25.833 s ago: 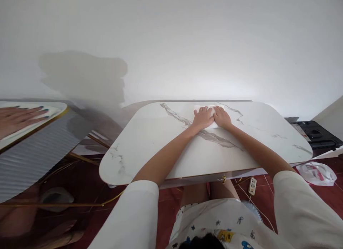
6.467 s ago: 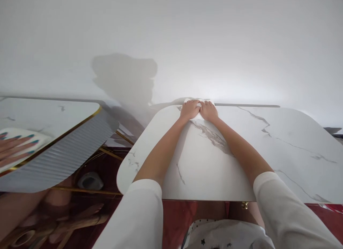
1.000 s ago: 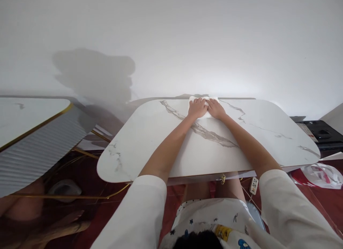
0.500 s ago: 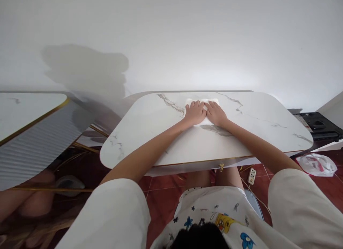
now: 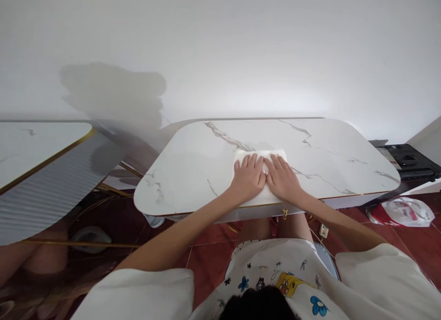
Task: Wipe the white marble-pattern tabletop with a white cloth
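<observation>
A folded white cloth (image 5: 254,202) lies on the white marble-patterned tabletop (image 5: 182,166), close to its front edge. My left hand (image 5: 248,176) rests flat on the left half of it, fingers stretched forward. On the right half, my right hand (image 5: 283,178) presses down the same way, also open. The two thumbs meet near the middle of the cloth. Both hands cover much of the cloth, whose far edge shows beyond the fingertips.
A second marble-patterned table (image 5: 41,145) with a ribbed side stands at the left. Behind is a pale wall (image 5: 241,53). A black case (image 5: 409,161), a clear plastic bag (image 5: 408,212) and a power strip (image 5: 323,231) are at the right. A gold latch (image 5: 285,213) hangs from the front edge.
Both hands have drawn the cloth toward me, from near the back of the tabletop to near its front edge. My elbows have moved back and outward.
</observation>
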Tool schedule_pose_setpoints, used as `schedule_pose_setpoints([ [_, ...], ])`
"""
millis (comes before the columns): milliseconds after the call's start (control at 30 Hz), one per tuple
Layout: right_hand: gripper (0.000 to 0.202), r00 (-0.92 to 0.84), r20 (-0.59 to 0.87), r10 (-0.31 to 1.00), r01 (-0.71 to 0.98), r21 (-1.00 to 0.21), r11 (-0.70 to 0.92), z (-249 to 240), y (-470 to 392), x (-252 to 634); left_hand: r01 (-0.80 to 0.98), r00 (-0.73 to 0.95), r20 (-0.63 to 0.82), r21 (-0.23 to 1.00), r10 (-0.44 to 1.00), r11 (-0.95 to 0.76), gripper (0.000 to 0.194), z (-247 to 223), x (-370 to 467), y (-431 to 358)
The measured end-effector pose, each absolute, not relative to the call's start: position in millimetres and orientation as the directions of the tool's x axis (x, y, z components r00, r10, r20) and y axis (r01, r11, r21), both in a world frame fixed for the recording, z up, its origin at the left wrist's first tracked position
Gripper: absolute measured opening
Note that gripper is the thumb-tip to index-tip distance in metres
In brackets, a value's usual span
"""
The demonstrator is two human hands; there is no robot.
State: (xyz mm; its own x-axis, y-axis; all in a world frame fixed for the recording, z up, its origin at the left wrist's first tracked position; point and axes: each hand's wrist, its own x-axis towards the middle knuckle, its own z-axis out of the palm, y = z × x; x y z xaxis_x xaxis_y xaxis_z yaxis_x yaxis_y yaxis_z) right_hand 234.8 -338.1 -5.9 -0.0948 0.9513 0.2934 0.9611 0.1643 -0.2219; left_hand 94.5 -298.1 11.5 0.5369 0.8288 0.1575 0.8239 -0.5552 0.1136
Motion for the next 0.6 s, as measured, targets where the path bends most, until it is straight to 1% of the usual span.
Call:
schedule_pose_setpoints([
  [200, 0.057, -0.075, 0.269, 0.96, 0.957, -0.252, 0.145, -5.5, -381.0, 228.2, 0.835, 0.515, 0.133, 0.148, 0.847, -0.53, 0.055, 12.8, 89.3, -341.2],
  [333, 0.055, -0.091, 0.275, 0.957, 0.947, -0.275, 0.168, -4.6, -382.9, 234.0, 0.82, 0.535, 0.101, 0.175, 0.839, -0.545, 0.054, 19.4, 85.4, -341.1],
  [500, 0.054, -0.129, 0.278, 0.952, 0.932, -0.294, 0.213, -8.7, -383.6, 254.8, 0.764, 0.604, 0.127, 0.186, 0.787, -0.617, 0.054, 18.5, 84.6, -338.9],
  [600, 0.054, -0.109, 0.295, 0.949, 0.933, -0.298, 0.2, -10.0, -383.6, 267.0, 0.758, 0.614, 0.131, 0.176, 0.778, -0.628, 0.054, 16.7, 96.7, -338.2],
])
